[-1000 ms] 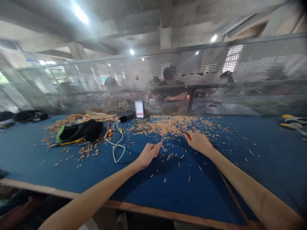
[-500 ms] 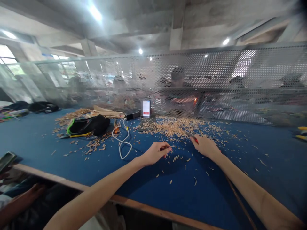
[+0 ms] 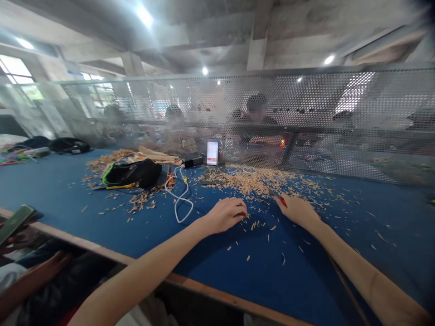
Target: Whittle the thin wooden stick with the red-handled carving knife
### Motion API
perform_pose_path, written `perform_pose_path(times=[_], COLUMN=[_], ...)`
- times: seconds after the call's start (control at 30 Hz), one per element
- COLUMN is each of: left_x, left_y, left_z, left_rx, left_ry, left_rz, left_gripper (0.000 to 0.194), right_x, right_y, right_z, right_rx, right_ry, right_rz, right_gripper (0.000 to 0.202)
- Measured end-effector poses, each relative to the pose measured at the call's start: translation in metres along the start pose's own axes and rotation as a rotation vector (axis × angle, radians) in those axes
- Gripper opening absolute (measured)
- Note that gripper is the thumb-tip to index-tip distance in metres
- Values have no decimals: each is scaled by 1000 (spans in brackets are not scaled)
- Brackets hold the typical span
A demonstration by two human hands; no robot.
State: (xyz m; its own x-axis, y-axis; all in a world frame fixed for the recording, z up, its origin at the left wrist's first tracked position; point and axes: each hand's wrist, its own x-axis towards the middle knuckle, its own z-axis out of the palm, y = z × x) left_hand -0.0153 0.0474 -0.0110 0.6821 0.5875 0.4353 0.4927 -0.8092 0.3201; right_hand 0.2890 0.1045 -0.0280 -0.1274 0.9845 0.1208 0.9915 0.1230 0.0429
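My left hand [image 3: 227,214] is over the blue tabletop, palm down with its fingers curled. Whatever lies inside those fingers is hidden. To its right, my right hand [image 3: 298,211] is closed around a slim red-and-dark tool that looks like a knife [image 3: 282,200]. Its dark tip points left and away from me, at the near side of a pile of pale wood shavings [image 3: 253,182]. Between and in front of the hands, loose curled shavings are scattered on the blue table surface [image 3: 238,271].
A phone [image 3: 212,153] stands upright before a perforated metal screen [image 3: 306,104]. A white cable [image 3: 183,199], a black bag-like item [image 3: 136,173] and wood pieces [image 3: 158,155] lie left. Another person's hand holds a phone [image 3: 16,222] at the far left edge.
My left hand has turned more palm down, and the thin piece seen in its pinch is now hidden. My right hand keeps its hold. The whole view has shifted slightly.
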Motion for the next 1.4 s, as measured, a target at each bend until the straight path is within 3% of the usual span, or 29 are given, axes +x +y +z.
perform_pose_path(times=[0.3, 0.47, 0.67, 0.77, 0.9, 1.07, 1.4], left_x=[-4, 0, 15, 19, 19, 17, 16], left_y=[17, 20, 11, 7, 7, 6, 2], left_z=[-19, -3, 6, 2, 3, 11, 12], left_rx=[95, -200, -753, -949, -1063, -1072, -1077], left_ry=[155, 424, 712, 726, 663, 573, 594], left_rz=[35, -73, -420, -524, -583, -614, -707], left_gripper=[31, 27, 33, 41, 46, 42, 38], right_x=[-3, -5, -7, -6, -5, -5, -4], right_y=[-4, -7, -8, -8, -7, -6, -4], right_z=[-3, -7, -10, -9, -7, -6, -2], right_rx=[-3, -23, -22, -22, -9, -23, 16], right_ry=[1, -3, -11, -10, -17, -1, 37], right_rz=[4, 8, 13, 15, 20, 11, -7], right_gripper=[52, 49, 48, 49, 49, 49, 55])
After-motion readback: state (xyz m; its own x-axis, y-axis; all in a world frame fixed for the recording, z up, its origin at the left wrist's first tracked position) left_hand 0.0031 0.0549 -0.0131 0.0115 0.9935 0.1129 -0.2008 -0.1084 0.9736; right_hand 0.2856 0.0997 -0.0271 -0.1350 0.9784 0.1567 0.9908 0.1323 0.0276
